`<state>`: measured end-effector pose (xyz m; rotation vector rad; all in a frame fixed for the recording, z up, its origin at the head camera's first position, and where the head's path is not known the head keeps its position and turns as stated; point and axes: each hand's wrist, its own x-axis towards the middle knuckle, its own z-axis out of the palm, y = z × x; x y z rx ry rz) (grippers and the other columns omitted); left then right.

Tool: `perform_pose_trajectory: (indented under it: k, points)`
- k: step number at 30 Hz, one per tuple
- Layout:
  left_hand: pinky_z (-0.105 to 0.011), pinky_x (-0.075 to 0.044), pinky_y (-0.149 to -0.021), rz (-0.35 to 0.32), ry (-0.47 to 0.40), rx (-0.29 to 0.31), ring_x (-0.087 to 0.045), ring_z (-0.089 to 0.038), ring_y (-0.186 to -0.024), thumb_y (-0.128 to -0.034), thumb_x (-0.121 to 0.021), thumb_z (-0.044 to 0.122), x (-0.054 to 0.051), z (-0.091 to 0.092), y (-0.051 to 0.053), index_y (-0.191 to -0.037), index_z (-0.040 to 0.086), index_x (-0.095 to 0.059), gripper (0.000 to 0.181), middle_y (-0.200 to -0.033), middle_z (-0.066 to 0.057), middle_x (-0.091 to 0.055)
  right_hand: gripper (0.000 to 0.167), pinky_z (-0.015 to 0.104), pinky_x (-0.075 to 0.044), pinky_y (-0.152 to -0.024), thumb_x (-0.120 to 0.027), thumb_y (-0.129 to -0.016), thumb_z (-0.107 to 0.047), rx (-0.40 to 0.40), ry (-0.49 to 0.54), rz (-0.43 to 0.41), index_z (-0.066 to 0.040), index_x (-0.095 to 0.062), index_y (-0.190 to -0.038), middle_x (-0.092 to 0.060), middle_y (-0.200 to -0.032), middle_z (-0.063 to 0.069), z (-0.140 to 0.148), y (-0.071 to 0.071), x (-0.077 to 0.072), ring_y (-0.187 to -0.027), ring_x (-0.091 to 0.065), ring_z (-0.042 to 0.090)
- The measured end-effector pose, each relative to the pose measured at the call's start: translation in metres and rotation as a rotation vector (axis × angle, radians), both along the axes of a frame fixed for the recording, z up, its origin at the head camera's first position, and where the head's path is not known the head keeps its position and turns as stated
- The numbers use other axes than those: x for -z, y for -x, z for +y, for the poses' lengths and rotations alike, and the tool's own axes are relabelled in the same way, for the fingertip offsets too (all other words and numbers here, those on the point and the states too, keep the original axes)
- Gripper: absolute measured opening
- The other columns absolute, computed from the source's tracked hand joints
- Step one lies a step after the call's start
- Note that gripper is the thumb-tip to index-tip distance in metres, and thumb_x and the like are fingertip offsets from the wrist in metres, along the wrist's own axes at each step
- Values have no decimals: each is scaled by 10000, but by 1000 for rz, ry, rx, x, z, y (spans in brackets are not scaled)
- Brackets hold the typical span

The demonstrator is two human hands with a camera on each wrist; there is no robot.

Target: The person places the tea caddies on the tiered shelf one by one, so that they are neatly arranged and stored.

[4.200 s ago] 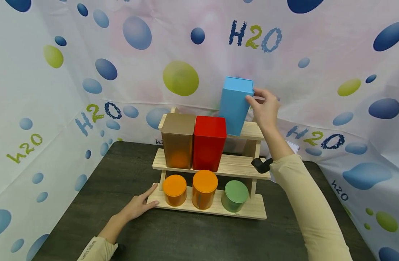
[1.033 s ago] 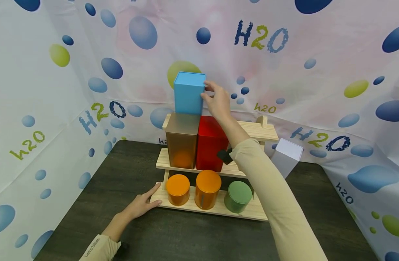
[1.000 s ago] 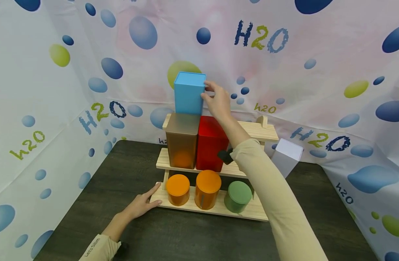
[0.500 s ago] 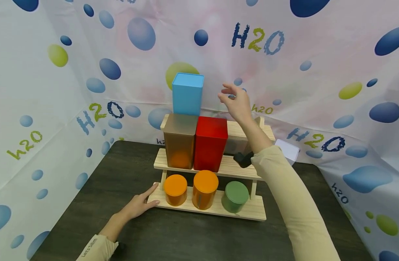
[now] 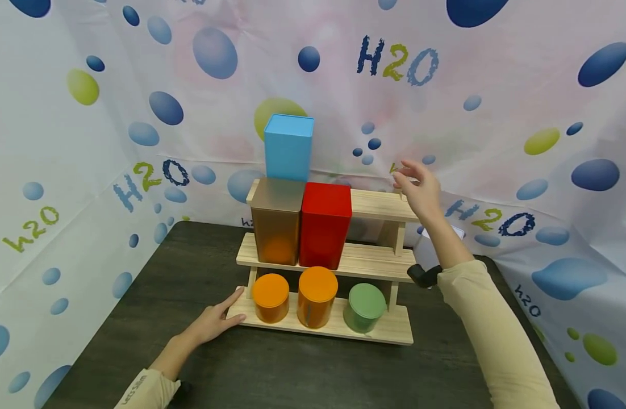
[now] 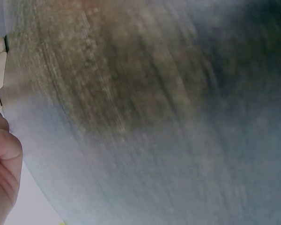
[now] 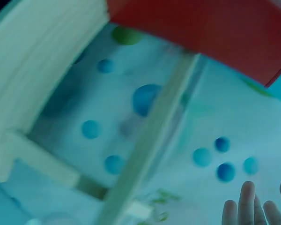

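A three-tier wooden shelf stands on the table. My left hand grips the left end of its bottom board, thumb at the front corner. On the top tier at the left stands a blue box, its lower part hidden behind a brown box. Beside that, a red box shares the middle tier. My right hand hovers near the top tier's right end, holding nothing, its fingers loosely bent. In the right wrist view its fingertips show at the lower right, apart from the red box.
Along the bottom tier stand two orange canisters and a green canister. A white box sits behind the shelf's right side, partly hidden by my right forearm. A patterned curtain closes off the back and sides.
The blue box went from the top tier's right part to its left end. My right hand has let go of it and moved away to the right. My left hand stays put.
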<state>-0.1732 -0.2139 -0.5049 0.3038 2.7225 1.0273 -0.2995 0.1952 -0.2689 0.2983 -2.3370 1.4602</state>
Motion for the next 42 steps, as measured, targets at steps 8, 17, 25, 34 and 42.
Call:
perform_pose_trajectory:
  k: [8, 17, 25, 34, 42]
  points:
    - [-387, -416, -721, 19, 25, -19, -477, -164, -677, -866, -593, 397, 2, -2, -2, -1444, 91, -266, 732, -878, -170, -622, 495, 165, -455, -737, -503, -939, -251, 75, 11, -27, -22, -397, -1365, -520, -1221, 228, 40, -14, 25, -770, -560, -60]
    - [-380, -420, -698, 11, 33, -28, -474, -157, -644, -865, -592, 401, 3, -3, -2, -1445, 100, -268, 730, -879, -214, -620, 488, 92, -432, -672, -489, -942, -237, 176, -32, -72, -8, -395, -1363, -533, -1198, 226, 72, -23, 53, -695, -531, -132]
    - [-381, -413, -715, 19, 34, -27, -471, -159, -664, -871, -577, 419, 4, -1, -1, -1447, 97, -256, 734, -759, -88, -584, 470, 85, -435, -627, -533, -920, -201, 274, 24, -92, -7, -440, -1337, -582, -957, -106, 98, -24, 84, -658, -536, -143]
    - [-381, -421, -701, 11, 11, -18, -470, -143, -632, -877, -573, 407, 3, 0, -1, -1454, 99, -238, 735, -804, -166, -606, 453, 69, -421, -594, -554, -900, -183, 351, 67, -109, 15, -478, -1300, -548, -821, -235, 108, -25, 117, -643, -510, -155]
    - [-347, -387, -674, 6, 3, -12, -379, -134, -550, -878, -579, 392, 0, 0, -1, -1454, 97, -233, 734, -626, -25, -489, 418, 66, -372, -665, -564, -882, -198, 541, 84, -44, -17, -535, -1258, -611, -1007, 17, 104, -27, 140, -691, -433, -173]
